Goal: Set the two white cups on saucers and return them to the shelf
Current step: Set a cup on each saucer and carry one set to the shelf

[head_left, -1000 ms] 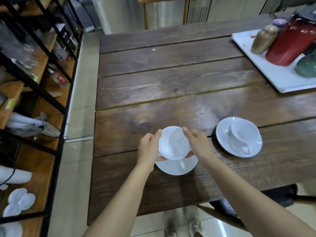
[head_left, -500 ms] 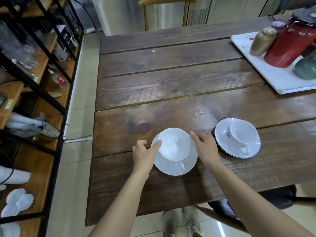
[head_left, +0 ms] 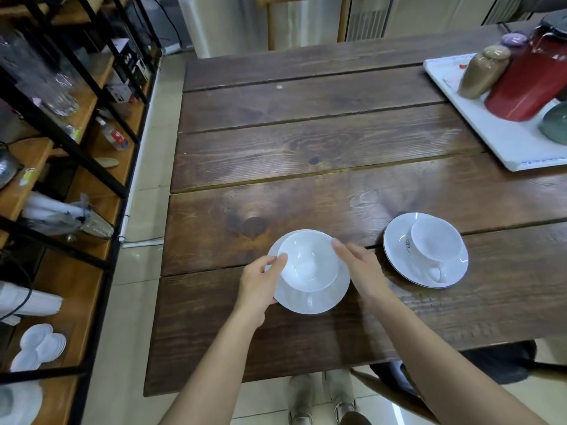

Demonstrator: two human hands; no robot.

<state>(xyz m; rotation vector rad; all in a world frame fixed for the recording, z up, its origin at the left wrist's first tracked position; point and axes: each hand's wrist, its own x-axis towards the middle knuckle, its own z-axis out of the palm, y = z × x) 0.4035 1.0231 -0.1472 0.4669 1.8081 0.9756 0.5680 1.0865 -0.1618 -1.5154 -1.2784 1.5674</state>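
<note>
A white cup (head_left: 310, 262) stands on a white saucer (head_left: 325, 302) near the table's front edge, its handle pointing towards me. My left hand (head_left: 260, 280) grips the left edge of this saucer, with the thumb against the cup's rim. My right hand (head_left: 362, 271) rests with fingers stretched along the saucer's right edge and holds nothing. To the right, apart from both hands, a second white cup (head_left: 435, 240) sits on its own saucer (head_left: 399, 259). The wooden shelf (head_left: 92, 271) with black metal frame stands to the left of the table.
A white tray (head_left: 503, 142) at the table's back right carries a red jug (head_left: 527, 84), a brown jar (head_left: 481, 72) and a green pot (head_left: 555, 124). White dishes (head_left: 40, 345), glasses and bottles fill the shelf. A chair (head_left: 306, 13) stands beyond the table.
The cup came down from between both hands onto the saucer. My hands then let go of it and shifted to the saucer's left and right edges.
</note>
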